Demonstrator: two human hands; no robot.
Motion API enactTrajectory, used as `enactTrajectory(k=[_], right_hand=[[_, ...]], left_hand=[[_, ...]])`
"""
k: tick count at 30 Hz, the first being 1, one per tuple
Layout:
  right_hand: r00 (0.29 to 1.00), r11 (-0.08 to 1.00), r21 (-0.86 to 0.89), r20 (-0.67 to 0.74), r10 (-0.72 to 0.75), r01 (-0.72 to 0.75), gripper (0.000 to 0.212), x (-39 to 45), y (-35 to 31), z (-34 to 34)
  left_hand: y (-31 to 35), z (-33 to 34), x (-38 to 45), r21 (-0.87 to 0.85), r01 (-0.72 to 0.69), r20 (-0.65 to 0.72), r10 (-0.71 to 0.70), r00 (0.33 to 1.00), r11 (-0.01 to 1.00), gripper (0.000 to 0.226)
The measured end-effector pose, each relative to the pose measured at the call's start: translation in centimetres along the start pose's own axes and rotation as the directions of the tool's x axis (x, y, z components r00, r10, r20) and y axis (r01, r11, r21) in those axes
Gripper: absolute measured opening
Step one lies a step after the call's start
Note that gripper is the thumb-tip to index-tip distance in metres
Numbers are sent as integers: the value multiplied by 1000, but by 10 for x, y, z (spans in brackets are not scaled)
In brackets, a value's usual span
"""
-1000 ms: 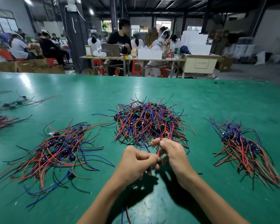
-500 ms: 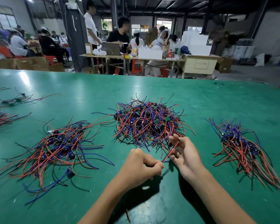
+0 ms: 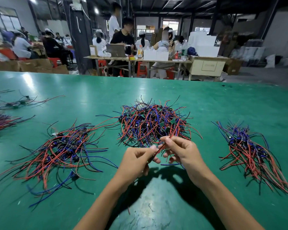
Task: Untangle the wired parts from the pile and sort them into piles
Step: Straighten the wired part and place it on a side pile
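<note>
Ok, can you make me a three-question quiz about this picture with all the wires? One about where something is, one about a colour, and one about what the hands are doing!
1. Where is the big tangled pile?
A. Just beyond the hands, mid-table
B. At the table's far left edge
C. On the floor

2. What colour is the table?
A. Yellow
B. Green
C. White

3. What are the left hand and right hand doing?
A. Lying flat on the table
B. Pointing up at the ceiling
C. Pinching a red wire between them

Answers:
1. A, the tangle sits in the middle, straight past the fingers, with a looser pile on each side.
2. B, the whole top is shiny green.
3. C, fingers of both hands close on the same thin red wire.
</note>
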State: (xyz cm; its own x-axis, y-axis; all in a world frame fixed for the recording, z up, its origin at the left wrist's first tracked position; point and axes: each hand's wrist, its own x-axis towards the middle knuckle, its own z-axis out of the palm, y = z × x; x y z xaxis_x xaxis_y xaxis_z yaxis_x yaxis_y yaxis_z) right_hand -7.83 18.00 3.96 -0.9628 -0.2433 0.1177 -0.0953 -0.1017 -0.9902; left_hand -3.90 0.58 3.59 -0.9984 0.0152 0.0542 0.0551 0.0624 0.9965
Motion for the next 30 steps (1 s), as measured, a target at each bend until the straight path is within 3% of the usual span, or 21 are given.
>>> enactTrajectory(k=[4, 6, 8, 11, 16, 22, 26, 30], right_hand=[[978, 998, 67, -209, 6, 8, 18, 4, -6, -13], [962, 995, 95, -273, 14, 12, 17, 3, -6, -19], [951, 992, 122, -308, 26, 12, 17, 3, -4, -19], [947, 987, 160, -318, 56, -4, 17, 3, -1, -15], [942, 982, 190, -330, 60, 4, 17, 3, -1, -17], [939, 952, 305, -336, 77, 31, 19, 7, 1, -15], [942, 917, 397, -319, 104, 33, 22, 9, 1, -14], [943, 911, 411, -314, 108, 33, 22, 9, 0, -14]], left_hand=[[-3, -5, 5, -78, 74, 28, -72, 997, 994, 25], [-7, -8, 6, -9, -23, 2, 23, 1000, 1000, 25], [-10, -9, 6, 181, -138, -45, 148, 988, 974, 19], [-12, -9, 6, 391, -229, -97, 287, 953, 891, 16], [-20, -14, 9, 497, -266, -176, 396, 901, 826, 11], [-20, -17, 8, 613, -481, -126, 679, 724, 627, 27], [-20, -18, 8, 664, -522, -99, 754, 649, 536, 26], [-21, -18, 9, 659, -528, -110, 762, 638, 536, 22]])
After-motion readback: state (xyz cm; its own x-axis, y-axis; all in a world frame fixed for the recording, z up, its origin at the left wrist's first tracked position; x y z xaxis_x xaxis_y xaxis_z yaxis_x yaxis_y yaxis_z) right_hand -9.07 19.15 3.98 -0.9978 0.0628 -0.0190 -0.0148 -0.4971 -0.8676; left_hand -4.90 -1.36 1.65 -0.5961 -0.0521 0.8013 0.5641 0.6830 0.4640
